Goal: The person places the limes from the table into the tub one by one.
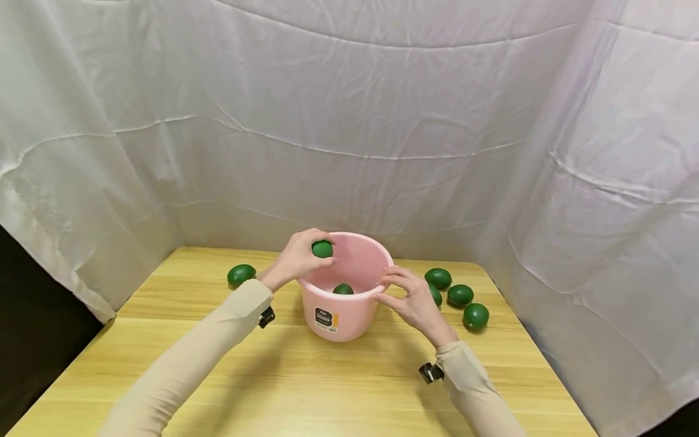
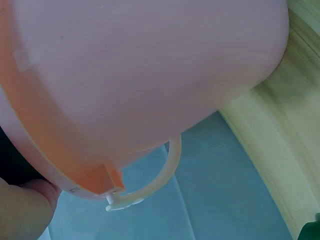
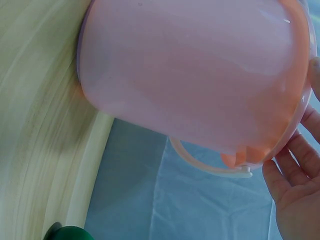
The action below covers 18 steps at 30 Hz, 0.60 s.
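Observation:
A pink plastic bucket (image 1: 346, 318) with a label on its front stands upright on the table. Over the left side of its mouth, my left hand (image 1: 297, 260) grips a dark green avocado (image 1: 322, 249) between thumb and fingers. Another avocado (image 1: 343, 289) lies inside, low in the bucket. My right hand (image 1: 416, 301) holds the bucket's right rim, its thumb on the near side and fingers along the edge. In the right wrist view, the fingertips (image 3: 272, 172) touch the rim close to where the pale handle (image 3: 195, 165) joins.
On the wooden table (image 1: 338, 388), one avocado (image 1: 241, 275) lies left of the bucket. Several more, including a front one (image 1: 476, 317), are grouped at the right behind my right hand. Pale curtains (image 1: 349, 133) hang along the back and sides of the table.

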Each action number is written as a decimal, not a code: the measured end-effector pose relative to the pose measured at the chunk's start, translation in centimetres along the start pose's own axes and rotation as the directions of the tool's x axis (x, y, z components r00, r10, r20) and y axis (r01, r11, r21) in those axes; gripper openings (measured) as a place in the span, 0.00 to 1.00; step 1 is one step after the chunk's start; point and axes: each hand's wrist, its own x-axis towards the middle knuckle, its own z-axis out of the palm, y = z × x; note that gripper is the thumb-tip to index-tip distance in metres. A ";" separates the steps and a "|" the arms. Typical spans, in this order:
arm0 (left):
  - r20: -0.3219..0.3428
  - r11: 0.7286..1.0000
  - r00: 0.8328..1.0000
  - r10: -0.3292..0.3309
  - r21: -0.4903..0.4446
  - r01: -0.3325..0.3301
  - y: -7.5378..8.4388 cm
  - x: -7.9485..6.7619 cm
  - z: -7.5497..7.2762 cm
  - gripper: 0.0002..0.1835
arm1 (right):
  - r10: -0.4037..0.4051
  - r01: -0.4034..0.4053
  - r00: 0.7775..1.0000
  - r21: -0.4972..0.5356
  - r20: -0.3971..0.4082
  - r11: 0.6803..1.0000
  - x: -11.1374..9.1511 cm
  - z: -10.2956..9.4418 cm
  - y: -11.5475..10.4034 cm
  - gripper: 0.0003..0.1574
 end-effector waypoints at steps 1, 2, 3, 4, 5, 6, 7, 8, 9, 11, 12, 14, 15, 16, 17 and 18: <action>0.007 1.000 1.000 0.005 0.010 -0.005 0.0 0.0 0.1 0.19 | -0.001 0.001 1.000 -0.001 0.001 1.000 0.0 0.0 0.0 0.15; 0.011 1.000 1.000 0.009 0.016 -0.009 0.0 0.0 0.1 0.19 | -0.001 0.001 1.000 -0.003 0.002 1.000 0.0 0.0 0.0 0.15; 0.011 1.000 1.000 0.010 0.018 -0.010 0.0 0.0 0.1 0.19 | -0.003 0.003 1.000 -0.003 0.003 1.000 0.0 0.0 0.0 0.15; 0.008 1.000 1.000 0.009 0.019 -0.009 0.0 0.0 0.2 0.19 | -0.002 0.002 1.000 -0.003 0.005 1.000 0.0 0.0 0.0 0.15; 0.005 1.000 1.000 0.012 0.021 -0.012 0.1 0.0 0.1 0.19 | 0.000 0.000 1.000 -0.004 0.005 1.000 0.0 0.0 0.0 0.16; 0.000 1.000 1.000 0.015 0.024 -0.015 0.1 0.1 0.1 0.19 | 0.001 -0.001 1.000 -0.003 0.005 1.000 0.0 0.0 0.0 0.16; -0.004 0.999 1.000 0.017 0.027 -0.017 0.1 0.1 0.1 0.18 | 0.003 -0.003 1.000 -0.003 0.005 1.000 0.1 0.0 0.0 0.16; -0.010 0.999 1.000 0.021 0.027 -0.021 0.0 0.1 0.1 0.18 | 0.005 -0.005 1.000 -0.002 0.006 1.000 0.1 0.0 0.0 0.15; -0.014 0.999 1.000 0.025 0.028 -0.025 0.0 0.2 0.1 0.18 | 0.009 -0.009 1.000 0.001 0.007 1.000 0.1 -0.1 0.0 0.15; -0.020 0.999 0.999 0.033 0.027 -0.032 -0.1 0.2 0.1 0.17 | 0.019 -0.019 1.000 0.000 0.013 1.000 0.0 0.0 0.0 0.15; -0.024 0.999 0.999 0.033 0.021 -0.032 -0.2 0.2 0.1 0.16 | 0.021 -0.021 1.000 -0.002 0.014 1.000 0.0 0.0 0.0 0.15; -0.032 1.000 0.999 0.028 0.005 -0.028 -0.2 0.1 0.1 0.15 | 0.022 -0.022 1.000 -0.002 0.015 1.000 -0.1 0.1 0.0 0.15; -0.035 1.000 0.999 0.026 0.001 -0.026 -0.2 0.1 0.0 0.15 | 0.022 -0.022 1.000 -0.001 0.016 1.000 -0.1 0.1 0.0 0.15; -0.038 1.000 0.999 0.025 -0.003 -0.025 -0.2 0.1 0.0 0.15 | 0.022 -0.022 1.000 0.000 0.016 1.000 -0.1 0.1 -0.1 0.15; -0.041 1.000 0.999 0.023 -0.009 -0.023 -0.2 0.0 -0.1 0.14 | 0.018 -0.018 1.000 0.000 0.015 1.000 -0.1 0.2 -0.1 0.15; -0.046 1.000 0.999 0.019 -0.012 -0.020 -0.2 0.0 -0.1 0.14 | 0.014 -0.014 1.000 0.002 0.013 1.000 -0.1 0.2 -0.1 0.15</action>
